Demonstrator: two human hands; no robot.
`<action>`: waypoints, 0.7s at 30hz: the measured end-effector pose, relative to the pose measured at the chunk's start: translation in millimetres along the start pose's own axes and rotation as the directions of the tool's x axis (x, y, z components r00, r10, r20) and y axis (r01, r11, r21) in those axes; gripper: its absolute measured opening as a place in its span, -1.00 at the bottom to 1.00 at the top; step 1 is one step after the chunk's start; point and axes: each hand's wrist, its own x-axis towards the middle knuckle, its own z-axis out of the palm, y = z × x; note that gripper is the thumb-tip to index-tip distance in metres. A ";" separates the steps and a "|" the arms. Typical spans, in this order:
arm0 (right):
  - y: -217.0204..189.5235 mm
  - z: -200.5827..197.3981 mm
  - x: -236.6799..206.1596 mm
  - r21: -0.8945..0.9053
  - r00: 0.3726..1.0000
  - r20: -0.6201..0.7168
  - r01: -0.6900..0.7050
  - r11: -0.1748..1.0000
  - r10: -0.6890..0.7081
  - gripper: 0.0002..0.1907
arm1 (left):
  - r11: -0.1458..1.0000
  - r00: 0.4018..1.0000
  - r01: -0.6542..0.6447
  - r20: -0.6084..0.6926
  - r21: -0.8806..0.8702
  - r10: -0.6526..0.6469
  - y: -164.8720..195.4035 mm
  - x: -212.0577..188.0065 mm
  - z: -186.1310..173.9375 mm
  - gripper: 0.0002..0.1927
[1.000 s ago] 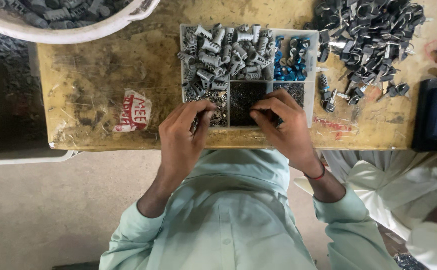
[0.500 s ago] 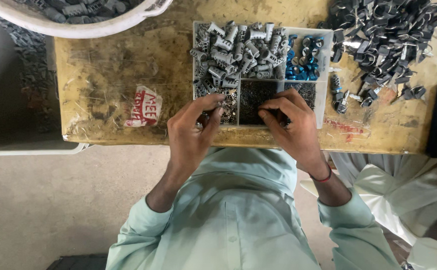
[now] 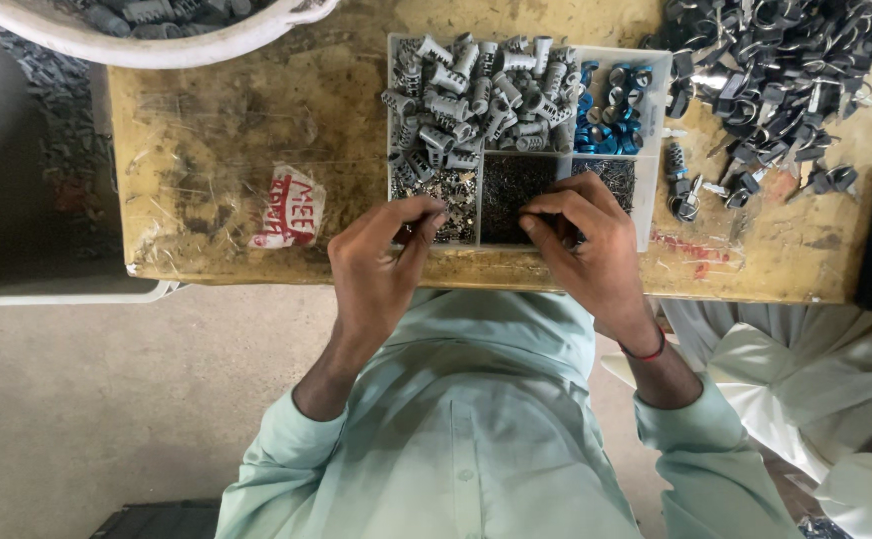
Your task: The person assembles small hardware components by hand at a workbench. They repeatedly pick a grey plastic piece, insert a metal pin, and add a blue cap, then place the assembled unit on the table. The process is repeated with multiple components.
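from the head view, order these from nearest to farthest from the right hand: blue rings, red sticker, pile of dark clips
1. blue rings, in the tray's far right compartment, just beyond the right hand.
2. pile of dark clips, at the table's far right corner.
3. red sticker, to the left, past the left hand.

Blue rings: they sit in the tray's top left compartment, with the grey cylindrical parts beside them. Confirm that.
Not quite. In the head view the blue rings fill the top right compartment of the divided tray; the grey cylindrical parts lie beside them, taking the top left.
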 end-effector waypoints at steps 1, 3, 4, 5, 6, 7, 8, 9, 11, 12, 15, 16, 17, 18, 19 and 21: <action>-0.1 -0.1 -0.5 0.000 1.000 0.000 0.001 1.000 -0.001 -0.85 | 1.000 1.000 -0.013 0.004 0.018 0.013 1.5 -0.5 -1.4 -0.84; -0.1 -0.6 -1.1 -0.005 1.000 -0.001 0.004 1.000 -0.004 -0.85 | 1.000 1.000 0.002 0.025 0.026 -0.003 4.3 -0.3 -2.9 -0.84; 0.1 -0.9 -1.3 -0.007 1.000 -0.002 0.005 1.000 -0.005 -0.85 | 0.999 0.999 0.010 0.036 0.031 -0.011 5.1 0.3 -3.6 -0.84; 0.6 -1.6 -1.4 -0.002 1.000 -0.001 0.032 0.999 -0.032 -0.84 | 1.000 1.000 -0.001 0.031 0.024 0.000 5.7 0.9 -3.6 -0.84; 1.3 -2.7 -1.5 0.004 0.998 0.001 0.058 0.998 -0.058 -0.83 | 1.000 1.000 -0.012 0.024 0.016 0.011 5.8 1.8 -2.9 -0.84; 2.4 -4.3 -1.3 0.008 0.996 0.001 0.088 0.996 -0.088 -0.82 | 1.000 1.000 -0.026 0.017 0.007 0.026 5.9 2.4 -2.3 -0.85; 3.8 -6.4 -0.8 0.021 0.996 0.009 0.088 0.996 -0.088 -0.82 | 1.000 1.000 -0.025 0.014 0.018 0.025 5.9 2.3 -2.2 -0.85; 5.1 -8.9 -0.7 0.035 0.996 0.018 0.086 0.996 -0.086 -0.82 | 0.999 1.000 -0.023 0.012 0.030 0.023 6.1 2.1 -1.9 -0.85; 7.4 -13.8 -0.7 0.067 0.997 0.035 0.073 0.995 -0.075 -0.81 | 0.999 1.000 -0.003 0.016 0.044 0.002 7.3 0.9 -1.9 -0.85; 8.0 -16.2 -0.6 0.083 0.997 0.044 0.062 0.995 -0.066 -0.81 | 0.999 1.000 0.015 0.022 0.045 -0.016 8.5 1.0 -2.2 -0.85; 9.2 -22.2 0.9 0.109 0.995 0.037 0.085 0.990 -0.090 -0.81 | 1.000 0.999 0.002 0.036 0.026 -0.003 15.5 2.0 -4.3 -0.85; 9.0 -23.8 1.9 0.109 0.994 0.028 0.103 0.989 -0.106 -0.81 | 1.000 0.999 -0.017 0.040 0.012 0.016 19.4 2.5 -5.6 -0.85; 8.8 -24.2 3.2 0.112 0.994 0.024 0.106 0.988 -0.109 -0.81 | 0.999 0.999 -0.029 0.037 0.032 0.027 23.0 3.4 -6.0 -0.84; 8.2 -23.5 4.5 0.115 0.993 0.020 0.110 0.987 -0.113 -0.82 | 0.998 0.999 -0.042 0.032 0.051 0.040 26.9 3.9 -6.5 -0.82; 7.6 -23.0 5.5 0.119 0.993 0.016 0.114 0.986 -0.117 -0.82 | 0.996 0.998 -0.054 0.028 0.072 0.052 30.5 4.6 -6.5 -0.80; 5.7 -20.4 6.0 0.128 0.995 0.019 0.096 0.987 -0.099 -0.83 | 0.992 0.997 -0.081 0.023 0.096 0.079 35.0 5.6 -6.1 -0.84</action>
